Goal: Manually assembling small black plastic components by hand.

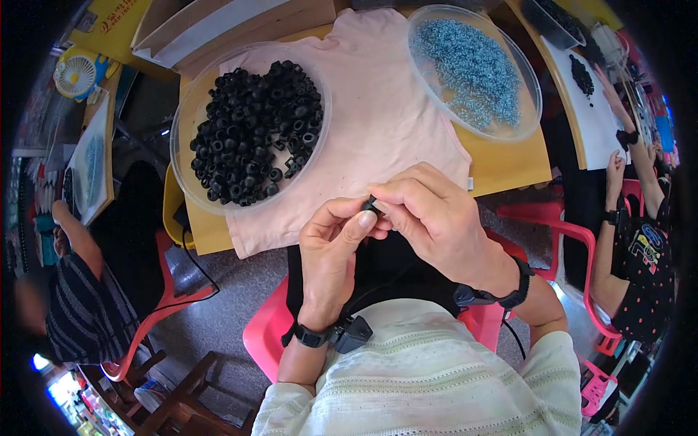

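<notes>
Over the near edge of the table, both my hands meet at a small black ring-like piece (371,205). My left hand (331,236) pinches it between thumb and forefinger. From the other side, my right hand (430,211) grips the same piece with thumb and fingertips. Fingers cover most of it, so its exact shape and any second part are hidden. Beyond my left hand, a round clear tub (325,109) holds a heap of black hollow pieces (251,123). A second clear tub (536,102), far right, contains many tiny blue pieces (472,69).
A pale pink cloth shirt (363,94) lies over the yellowish table (520,156) under the tubs. Behind stands a cardboard box (240,33). Co-workers sit at white-topped tables on the left and right, one in dark striped clothing (87,309). Red and pink chairs (265,330) stand around.
</notes>
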Available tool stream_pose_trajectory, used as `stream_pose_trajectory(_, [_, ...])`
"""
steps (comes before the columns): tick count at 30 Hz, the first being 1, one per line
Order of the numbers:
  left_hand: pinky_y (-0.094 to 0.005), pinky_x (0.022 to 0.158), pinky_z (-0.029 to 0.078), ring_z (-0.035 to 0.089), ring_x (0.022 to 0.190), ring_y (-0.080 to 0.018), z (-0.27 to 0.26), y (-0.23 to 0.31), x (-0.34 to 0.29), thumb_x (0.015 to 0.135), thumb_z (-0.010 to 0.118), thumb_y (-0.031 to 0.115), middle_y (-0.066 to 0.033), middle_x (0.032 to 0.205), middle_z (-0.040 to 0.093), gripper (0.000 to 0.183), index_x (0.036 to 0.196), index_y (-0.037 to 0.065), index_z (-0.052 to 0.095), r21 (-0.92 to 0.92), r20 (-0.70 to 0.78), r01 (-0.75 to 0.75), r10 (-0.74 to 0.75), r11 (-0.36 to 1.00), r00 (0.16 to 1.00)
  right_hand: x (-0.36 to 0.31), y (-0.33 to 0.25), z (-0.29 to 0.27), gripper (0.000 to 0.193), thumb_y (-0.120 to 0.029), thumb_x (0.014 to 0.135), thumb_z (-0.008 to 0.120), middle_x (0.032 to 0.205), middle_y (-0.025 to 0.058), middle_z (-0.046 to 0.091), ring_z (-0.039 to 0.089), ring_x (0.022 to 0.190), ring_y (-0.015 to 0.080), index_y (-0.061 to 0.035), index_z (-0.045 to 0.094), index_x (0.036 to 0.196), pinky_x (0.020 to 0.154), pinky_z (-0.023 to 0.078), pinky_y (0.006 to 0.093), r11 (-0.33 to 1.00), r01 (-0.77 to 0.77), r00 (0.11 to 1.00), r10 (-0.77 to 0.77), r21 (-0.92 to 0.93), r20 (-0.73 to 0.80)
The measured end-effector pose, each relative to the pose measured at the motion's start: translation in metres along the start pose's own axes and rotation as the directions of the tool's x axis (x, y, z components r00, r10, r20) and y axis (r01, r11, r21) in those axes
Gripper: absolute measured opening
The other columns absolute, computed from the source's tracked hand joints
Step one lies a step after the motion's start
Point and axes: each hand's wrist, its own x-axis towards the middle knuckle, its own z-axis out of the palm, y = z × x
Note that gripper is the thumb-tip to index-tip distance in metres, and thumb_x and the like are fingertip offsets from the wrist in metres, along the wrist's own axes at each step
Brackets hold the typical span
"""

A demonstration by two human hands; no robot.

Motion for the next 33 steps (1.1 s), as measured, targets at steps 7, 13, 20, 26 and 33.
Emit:
stream_pose_trajectory(7, [-0.0357, 0.09, 0.054, 0.068, 0.097, -0.0213, 0.007, -0.001, 0.003, 0.095, 0.064, 0.007, -0.0119, 0.105, 0.069, 0.016, 0.109, 0.002, 0.062, -0.186, 0.014, 0.115, -0.115, 0.976, 0.993, -0.002, -0.008, -0.002, 0.037, 0.001, 0.07, 0.072, 0.093, 0.0112, 0.059, 0.06, 0.084, 0.0275, 0.0009, 0.06, 0.105, 0.071, 0.052, 0.0354, 0.995, -0.002, 1.0, 0.004, -0.103, 0.022])
stream_pose_trajectory(13, [-0.0398, 0.097, 0.05, 0.066, 0.106, -0.0232, 0.002, -0.007, 0.0, 0.096, 0.062, 0.01, -0.0126, 0.112, 0.067, 0.016, 0.111, 0.004, 0.061, -0.259, 0.082, 0.214, -0.199, 0.942, 0.977, -0.008, -0.001, 0.001, 0.041, 0.0, 0.065, 0.075, 0.093, 0.0092, 0.06, 0.06, 0.084, 0.026, -0.0005, 0.061, 0.105, 0.071, 0.053, 0.0339, 0.978, 0.04, 0.999, -0.038, -0.205, 0.01])
stream_pose_trajectory(20, [-0.0406, 0.099, 0.049, 0.064, 0.107, -0.0236, 0.008, 0.0, 0.001, 0.103, 0.051, 0.032, -0.0137, 0.113, 0.066, 0.037, 0.118, -0.002, 0.059, -0.237, 0.193, 0.314, -0.272, 0.919, 0.943, 0.0, 0.003, -0.005, 0.037, -0.001, 0.065, 0.076, 0.089, 0.006, 0.064, 0.062, 0.081, 0.0235, -0.0035, 0.064, 0.099, 0.068, 0.052, 0.0324, 0.99, 0.064, 0.995, -0.073, -0.123, -0.071])
stream_pose_trajectory(26, [-0.0384, 0.098, 0.049, 0.064, 0.104, -0.022, 0.005, -0.002, 0.001, 0.102, 0.052, 0.032, -0.0132, 0.11, 0.066, 0.039, 0.115, -0.003, 0.061, -0.227, 0.237, 0.333, -0.279, 0.915, 0.931, -0.002, -0.001, -0.009, 0.037, 0.002, 0.066, 0.074, 0.088, 0.0077, 0.064, 0.062, 0.081, 0.025, -0.0012, 0.062, 0.101, 0.07, 0.052, 0.0337, 0.994, 0.068, 0.998, -0.069, -0.083, -0.011])
stream_pose_trajectory(33, [-0.0358, 0.096, 0.049, 0.065, 0.1, -0.0188, 0.001, -0.014, 0.003, 0.102, 0.054, 0.025, -0.0115, 0.105, 0.068, 0.03, 0.108, -0.003, 0.066, -0.22, 0.167, 0.353, -0.321, 0.91, 0.932, -0.018, 0.012, -0.001, 0.037, 0.004, 0.069, 0.073, 0.089, 0.0095, 0.064, 0.062, 0.083, 0.0273, 0.0009, 0.061, 0.104, 0.072, 0.053, 0.0349, 0.999, 0.044, 0.999, -0.044, -0.014, 0.025])
